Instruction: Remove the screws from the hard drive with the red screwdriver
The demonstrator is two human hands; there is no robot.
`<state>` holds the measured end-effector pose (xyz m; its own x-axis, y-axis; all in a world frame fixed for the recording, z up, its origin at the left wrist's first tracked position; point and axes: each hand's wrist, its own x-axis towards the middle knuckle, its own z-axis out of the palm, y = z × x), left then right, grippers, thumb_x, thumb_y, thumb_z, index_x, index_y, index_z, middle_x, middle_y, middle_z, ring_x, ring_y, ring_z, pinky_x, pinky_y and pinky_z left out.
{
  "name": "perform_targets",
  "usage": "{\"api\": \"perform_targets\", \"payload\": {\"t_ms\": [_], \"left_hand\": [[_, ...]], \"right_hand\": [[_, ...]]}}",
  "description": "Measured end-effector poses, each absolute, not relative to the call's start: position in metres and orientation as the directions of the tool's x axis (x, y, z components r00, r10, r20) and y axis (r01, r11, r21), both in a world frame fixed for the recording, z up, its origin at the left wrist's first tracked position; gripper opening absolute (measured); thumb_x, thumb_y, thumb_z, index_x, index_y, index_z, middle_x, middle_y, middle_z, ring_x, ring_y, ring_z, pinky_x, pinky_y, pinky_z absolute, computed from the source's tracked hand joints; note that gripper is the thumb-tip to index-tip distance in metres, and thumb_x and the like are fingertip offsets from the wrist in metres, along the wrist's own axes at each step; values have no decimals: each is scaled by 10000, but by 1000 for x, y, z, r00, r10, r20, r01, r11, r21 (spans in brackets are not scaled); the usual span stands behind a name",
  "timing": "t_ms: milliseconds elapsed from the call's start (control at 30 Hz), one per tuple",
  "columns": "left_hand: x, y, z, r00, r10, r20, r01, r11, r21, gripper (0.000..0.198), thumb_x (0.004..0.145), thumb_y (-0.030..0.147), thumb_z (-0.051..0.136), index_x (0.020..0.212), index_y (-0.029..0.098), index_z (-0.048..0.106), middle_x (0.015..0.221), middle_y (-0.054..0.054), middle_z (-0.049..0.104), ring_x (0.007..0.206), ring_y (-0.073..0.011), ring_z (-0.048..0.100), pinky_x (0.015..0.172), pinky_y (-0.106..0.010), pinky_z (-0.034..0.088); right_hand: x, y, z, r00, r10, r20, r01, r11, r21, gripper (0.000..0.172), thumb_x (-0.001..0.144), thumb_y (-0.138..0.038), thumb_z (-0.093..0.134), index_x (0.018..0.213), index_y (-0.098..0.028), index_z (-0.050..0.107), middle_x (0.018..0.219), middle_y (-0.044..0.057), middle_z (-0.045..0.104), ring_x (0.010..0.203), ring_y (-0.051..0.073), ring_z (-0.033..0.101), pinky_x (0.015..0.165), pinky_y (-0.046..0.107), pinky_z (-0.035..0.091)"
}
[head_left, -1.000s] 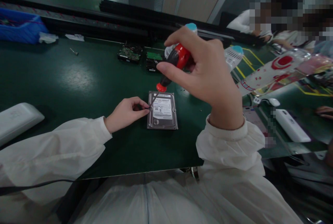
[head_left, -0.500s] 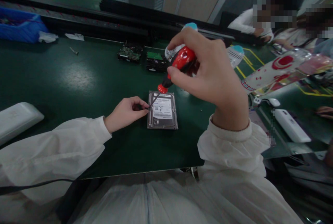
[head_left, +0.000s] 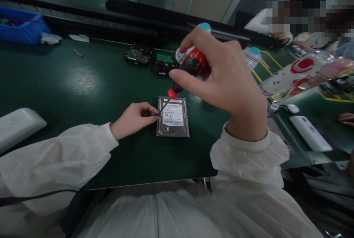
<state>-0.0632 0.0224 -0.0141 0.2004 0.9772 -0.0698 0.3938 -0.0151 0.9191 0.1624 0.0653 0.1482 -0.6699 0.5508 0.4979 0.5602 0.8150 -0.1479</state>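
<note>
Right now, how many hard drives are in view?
3: the labelled drive by the left hand; the left rear drive and right rear drive, side by side farther back. The right hand may hide more.

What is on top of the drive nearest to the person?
A white label is on the drive, and the screwdriver reaches over its upper left part. At the left edge, the left grip covers the spot where the screwdriver ends, so it cannot be seen.
</note>
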Motion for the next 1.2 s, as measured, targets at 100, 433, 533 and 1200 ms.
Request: {"api": "perform_targets", "payload": {"t_ms": [100,433,533,1200], "left_hand": [[-63,23,-15,201,977,-74,383,-9,924,326,780,453,765,962,183,749,913,-48,735,811,-210,675,738,-366,528],[-64,24,-18,208,975,-77,341,2,940,343,772,449,777,974,171,760,915,-50,740,807,-201,673,739,-354,523],[-64,25,-17,197,975,-106,323,38,946,331,758,430,790,965,172,771,917,-50,755,818,-206,685,752,-357,529],[-62,29,-9,157,964,-216,273,167,947,252,717,361,812,902,190,817,881,-38,795,803,-190,700,746,-326,533]], "right_hand": [[162,65,148,-653,562,508,575,804,-152,246,915,-450,598,992,-217,585,751,6,574,603,137,439,626,327,300],[163,59,156,-765,500,406,486,862,-146,401,857,-238,546,1248,-146,542,1028,69,622,768,193,507,721,356,350],[161,57,157,-765,493,415,483,865,-138,365,885,-273,558,1224,-138,561,916,47,608,670,170,473,690,344,339],[159,59,151,-653,593,471,632,770,-93,310,953,-479,521,1069,-194,566,750,5,558,607,147,438,631,314,286]]}}
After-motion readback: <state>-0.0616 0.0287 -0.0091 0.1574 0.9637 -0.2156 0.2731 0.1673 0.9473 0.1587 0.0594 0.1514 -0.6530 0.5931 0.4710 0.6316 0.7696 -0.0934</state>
